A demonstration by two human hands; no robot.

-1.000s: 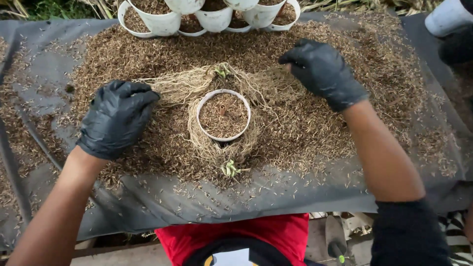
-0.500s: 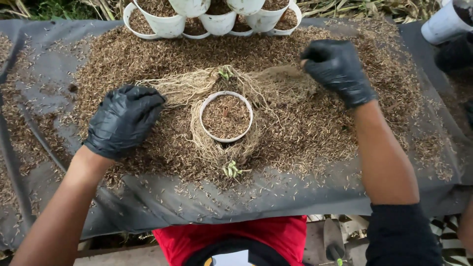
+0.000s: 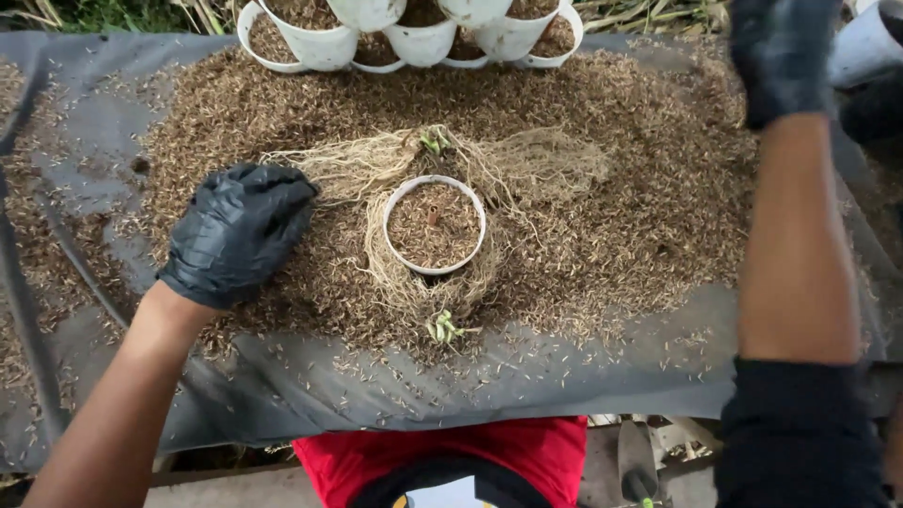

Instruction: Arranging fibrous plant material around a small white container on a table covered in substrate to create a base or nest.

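Head view. Small white pot (image 3: 435,225) sits upright at the middle of the surface (image 3: 564,376), a dark sheet spread with brown husk litter (image 3: 640,207). The pot is filled with the same husk mix. Pale root strands (image 3: 376,165) wrap around its outside and trail off to the left and to the right; one green seedling shoot (image 3: 434,142) lies at the far rim, another (image 3: 443,327) at the near rim.

Left hand (image 3: 237,230), black-gloved, rests knuckles-up on the litter just left of the pot, fingers curled loosely under, gripping nothing that shows. Its far edge touches the left trail of roots.

Right hand (image 3: 781,52) is raised at the far right, gloved, blurred; cannot tell whether it is open or closed, or whether it holds anything.

A cluster of white pots (image 3: 320,42), also filled, stands along the far edge.

Risks, as judged:
- Left hand pressing or dragging on the root trail could tear the fine strands (they look dry and thin).
- A sweep of either hand close to the pot could tip it and spill the fill.
- The near shoot lies close to the bare front of the sheet; a forearm passing over could crush it.
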